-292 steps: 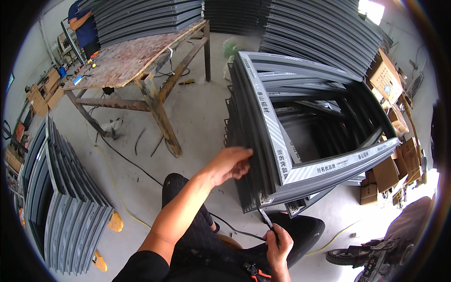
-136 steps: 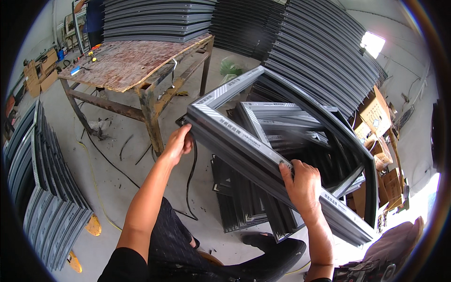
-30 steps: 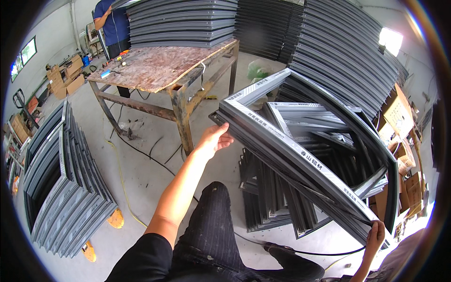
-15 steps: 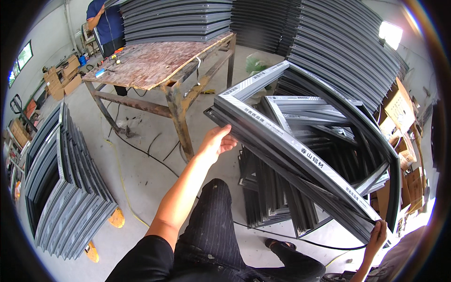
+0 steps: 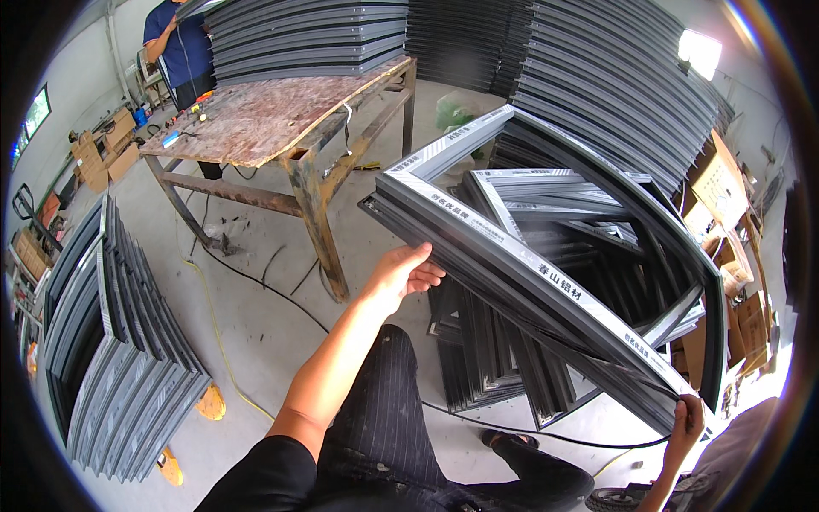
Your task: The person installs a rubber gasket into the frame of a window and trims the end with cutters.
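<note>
Beside the half-curled left hand (image 5: 403, 275), note grey frame (image 5: 512, 254). Has shifted that hand slightly farther from its corner, likely freeing more edge; pinches black strip (image 5: 636, 446) in right hand (image 5: 688, 421).

**Stacks left, right and behind**

Right of centre: top frame (image 5: 503, 243) aslant over frame pile (image 5: 482, 363). Left fingers (image 5: 423, 278) by its near side; right fingers (image 5: 694, 411) at its right-hand corner. Strip (image 5: 546, 433) runs from right fingers leftward, this side of pile.

Far left: left stack (image 5: 141, 392), well apart from pile.

Ahead, left of centre: tabletop (image 5: 264, 115), table stack (image 5: 307, 38) on it, co-worker (image 5: 186, 55) behind.

Beyond pile: tall stack (image 5: 606, 94); back stack (image 5: 465, 43) to its left.

Cartons (image 5: 721, 188) right of pile; far cartons (image 5: 102, 154) beyond left stack.
</note>
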{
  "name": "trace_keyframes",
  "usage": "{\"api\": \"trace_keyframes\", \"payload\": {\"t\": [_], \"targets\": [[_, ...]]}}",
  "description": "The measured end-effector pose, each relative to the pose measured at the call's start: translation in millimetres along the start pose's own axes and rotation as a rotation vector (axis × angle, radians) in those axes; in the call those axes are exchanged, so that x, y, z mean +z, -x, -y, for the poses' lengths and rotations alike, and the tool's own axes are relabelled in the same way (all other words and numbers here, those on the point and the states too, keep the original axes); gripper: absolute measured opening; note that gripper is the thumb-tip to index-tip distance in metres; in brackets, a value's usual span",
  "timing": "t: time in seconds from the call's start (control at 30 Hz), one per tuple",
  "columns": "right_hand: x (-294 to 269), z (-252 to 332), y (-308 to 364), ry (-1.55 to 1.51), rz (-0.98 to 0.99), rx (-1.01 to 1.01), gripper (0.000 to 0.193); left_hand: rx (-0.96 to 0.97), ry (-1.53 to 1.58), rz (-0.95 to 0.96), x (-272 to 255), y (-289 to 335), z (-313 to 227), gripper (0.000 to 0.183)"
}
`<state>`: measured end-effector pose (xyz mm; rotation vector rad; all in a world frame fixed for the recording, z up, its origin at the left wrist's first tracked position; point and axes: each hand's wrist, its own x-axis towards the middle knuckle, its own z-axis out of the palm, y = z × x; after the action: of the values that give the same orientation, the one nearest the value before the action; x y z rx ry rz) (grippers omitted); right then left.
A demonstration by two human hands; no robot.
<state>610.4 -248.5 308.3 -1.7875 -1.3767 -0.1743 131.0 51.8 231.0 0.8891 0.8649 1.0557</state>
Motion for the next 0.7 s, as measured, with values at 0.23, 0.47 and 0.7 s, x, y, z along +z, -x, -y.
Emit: {"api": "trace_keyframes", "payload": {"t": [0.23, 0.47, 0.7], "targets": [[-6.3, -9.9, -4.4, 0.021, 0.094, 0.001, 0.020, -0.021, 0.069, -0.110, 17.1, 6.5, 5.2, 0.030], [-8.3, -3.9, 1.3, -0.113, 0.112, 0.107, 0.017, 0.017, 0.006, -0.076, 20.2, 10.2, 12.5, 0.035], [-0.8, 1.8, 6.2, -0.032, 0.068, 0.044, 0.011, -0.027, -0.032, 0.016, 42.2, 16.8, 25.2, 0.043]]}}
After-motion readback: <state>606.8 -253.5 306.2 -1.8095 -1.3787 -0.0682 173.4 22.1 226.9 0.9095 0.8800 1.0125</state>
